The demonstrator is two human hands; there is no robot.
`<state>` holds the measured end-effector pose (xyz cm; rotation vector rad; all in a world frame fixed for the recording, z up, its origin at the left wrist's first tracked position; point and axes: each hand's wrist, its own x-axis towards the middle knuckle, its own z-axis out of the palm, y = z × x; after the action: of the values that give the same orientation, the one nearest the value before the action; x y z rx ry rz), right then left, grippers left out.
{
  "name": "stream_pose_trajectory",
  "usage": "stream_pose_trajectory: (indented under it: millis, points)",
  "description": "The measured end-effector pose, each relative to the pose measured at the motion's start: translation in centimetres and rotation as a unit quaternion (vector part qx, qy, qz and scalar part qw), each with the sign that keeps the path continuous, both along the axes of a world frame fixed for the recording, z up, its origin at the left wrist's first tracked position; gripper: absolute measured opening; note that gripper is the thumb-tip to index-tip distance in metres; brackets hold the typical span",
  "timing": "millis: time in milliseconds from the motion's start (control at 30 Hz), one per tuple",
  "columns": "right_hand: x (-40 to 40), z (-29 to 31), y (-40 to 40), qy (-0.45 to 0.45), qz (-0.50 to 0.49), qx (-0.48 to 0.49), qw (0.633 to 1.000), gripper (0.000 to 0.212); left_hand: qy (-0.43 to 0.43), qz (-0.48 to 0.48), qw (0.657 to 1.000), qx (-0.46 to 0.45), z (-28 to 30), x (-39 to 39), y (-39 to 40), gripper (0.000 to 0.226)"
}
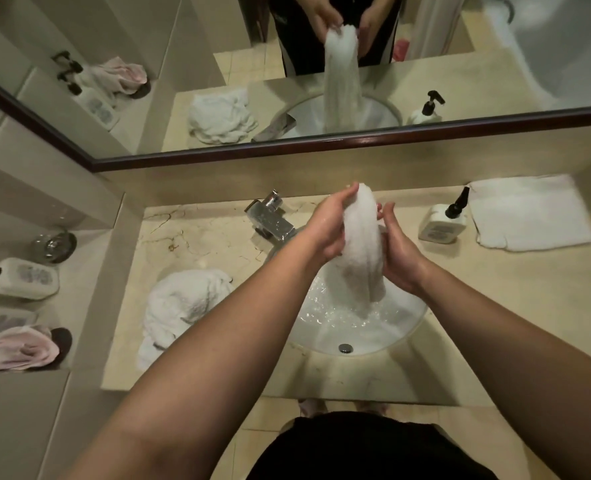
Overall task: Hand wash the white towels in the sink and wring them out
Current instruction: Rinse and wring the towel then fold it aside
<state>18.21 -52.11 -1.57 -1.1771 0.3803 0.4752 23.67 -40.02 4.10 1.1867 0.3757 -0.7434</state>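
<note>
A wet white towel (362, 247) hangs bunched lengthwise above the round white sink (405, 332), and its lower end reaches the water in the basin. My left hand (330, 227) grips its upper part from the left, fingers curled over the top. From the right, my right hand (398, 251) holds the towel's middle with fingers wrapped round it. A crumpled white towel (179, 306) lies on the counter left of the sink. A folded white towel (529, 213) lies at the back right.
A chrome tap (271, 218) stands behind the sink on the left. A white pump bottle (443, 223) sits between sink and folded towel. On the left ledge are a pump bottle (24, 277), a glass dish (53, 245) and a pink cloth (20, 348). A mirror (287, 64) spans the wall.
</note>
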Motion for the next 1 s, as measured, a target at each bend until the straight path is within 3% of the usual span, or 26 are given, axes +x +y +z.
stream_pose_trajectory:
  millis: [133,233,367,400,467,533,633,700,833,1000]
  points:
    - [-0.4,1.4,1.3,-0.04,0.005,-0.062,0.997,0.072,-0.083,-0.037,0.987,0.129,-1.3,0.6,1.1,0.051]
    - [-0.3,3.0,1.9,-0.052,-0.016,-0.089,0.995,0.076,-0.072,-0.124,0.981,0.128,-2.0,-0.1,1.9,0.059]
    - [-0.6,5.7,2.5,-0.073,0.044,-0.285,0.955,0.074,-0.088,-0.119,0.982,0.116,-1.7,0.0,2.9,0.019]
    - [-0.8,5.5,2.4,-0.087,-0.002,-0.355,0.931,0.076,-0.092,-0.115,0.98,0.133,-1.5,0.1,3.1,0.016]
    - [-0.7,4.8,1.8,-0.107,-0.151,-0.419,0.889,0.074,-0.107,-0.115,0.968,0.195,-1.2,0.3,3.4,0.039]
    - [0.1,4.1,0.5,-0.104,-0.2,-0.402,0.887,0.067,-0.136,-0.15,0.949,0.244,-0.9,0.5,3.6,0.056]
    - [1.7,4.1,-0.9,-0.122,-0.084,-0.32,0.936,0.068,-0.195,-0.245,0.922,0.229,0.5,0.5,3.5,0.033]
    - [2.4,4.3,-1.0,-0.138,-0.033,-0.302,0.943,0.071,-0.229,-0.264,0.911,0.217,1.5,0.4,3.0,0.04]
    - [2.2,4.6,-0.6,-0.091,-0.034,-0.249,0.964,0.076,-0.247,-0.246,0.918,0.188,2.5,0.2,2.5,0.054]
    - [0.7,4.3,0.8,-0.057,-0.097,-0.24,0.964,0.083,-0.23,-0.166,0.947,0.153,2.6,-0.1,2.9,0.041]
